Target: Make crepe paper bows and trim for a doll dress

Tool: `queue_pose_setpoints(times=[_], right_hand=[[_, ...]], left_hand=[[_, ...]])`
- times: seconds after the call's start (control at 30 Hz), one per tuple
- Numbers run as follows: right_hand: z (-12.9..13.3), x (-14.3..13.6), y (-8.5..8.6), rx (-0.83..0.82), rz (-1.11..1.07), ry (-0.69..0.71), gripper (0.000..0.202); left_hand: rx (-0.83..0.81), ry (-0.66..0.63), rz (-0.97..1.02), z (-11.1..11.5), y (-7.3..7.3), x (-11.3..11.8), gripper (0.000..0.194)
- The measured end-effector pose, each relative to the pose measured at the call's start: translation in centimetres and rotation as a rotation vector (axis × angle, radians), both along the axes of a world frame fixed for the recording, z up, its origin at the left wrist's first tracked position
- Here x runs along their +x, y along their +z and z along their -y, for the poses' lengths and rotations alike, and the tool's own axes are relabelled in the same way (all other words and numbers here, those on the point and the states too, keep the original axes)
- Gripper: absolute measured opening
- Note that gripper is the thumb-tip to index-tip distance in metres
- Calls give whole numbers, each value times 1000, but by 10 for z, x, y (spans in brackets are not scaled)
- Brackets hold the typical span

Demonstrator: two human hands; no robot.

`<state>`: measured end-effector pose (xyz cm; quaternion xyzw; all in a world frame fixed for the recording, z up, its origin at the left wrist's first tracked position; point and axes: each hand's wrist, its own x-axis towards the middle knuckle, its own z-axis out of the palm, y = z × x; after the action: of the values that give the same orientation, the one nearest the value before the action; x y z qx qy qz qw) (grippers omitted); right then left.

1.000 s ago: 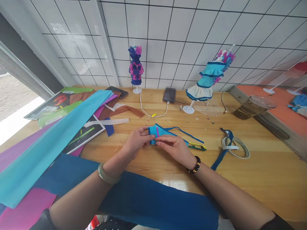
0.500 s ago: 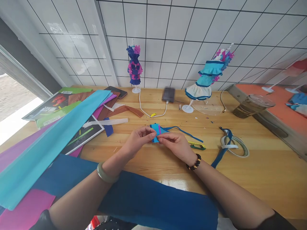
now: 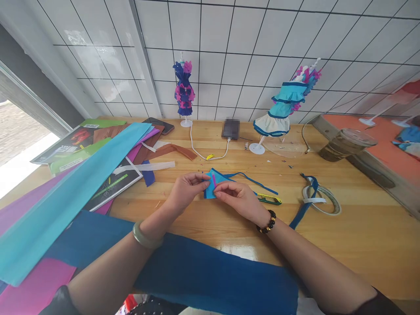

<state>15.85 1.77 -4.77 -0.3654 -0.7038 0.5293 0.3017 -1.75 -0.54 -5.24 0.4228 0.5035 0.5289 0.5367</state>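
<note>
Wooden table [image 3: 344, 245]: both hands on blue piece [image 3: 210, 189].

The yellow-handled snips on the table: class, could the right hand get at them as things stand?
Probably yes: the snips lie just beside the right hand on bare wood, nothing between, though that hand is pinching the light blue piece.

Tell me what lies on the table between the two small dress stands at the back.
In the head view, a dark, blurred phone-like device lies between the dark blue dress stand and the light blue dress stand, with a white cable plugged into it.
</note>
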Motion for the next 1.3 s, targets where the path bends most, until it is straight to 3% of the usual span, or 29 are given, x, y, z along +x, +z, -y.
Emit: queue_pose_setpoints(times=[0.07,0.2,0.3,0.53,0.83,1.3], right_hand=[[-1,0,2,-4,-36,-24,19],[-2,-2,2,-78,-80,-130,26],[-2,-4,1,-136,-108,-144,33],[-1,-3,2,-133,-55,-163,27],[-2,-3,3,-146,-75,-187,26],[-3,-3,-1,-193,-158,-162,23]], left_hand=[[9,-7,4,1,1,0,34],[36,-104,7,5,6,3,73],[39,-146,-62,7,7,5,82],[-13,-237,-93,9,6,6,73],[-99,-171,53,4,2,4,33],[-104,-160,85,5,0,4,29]])
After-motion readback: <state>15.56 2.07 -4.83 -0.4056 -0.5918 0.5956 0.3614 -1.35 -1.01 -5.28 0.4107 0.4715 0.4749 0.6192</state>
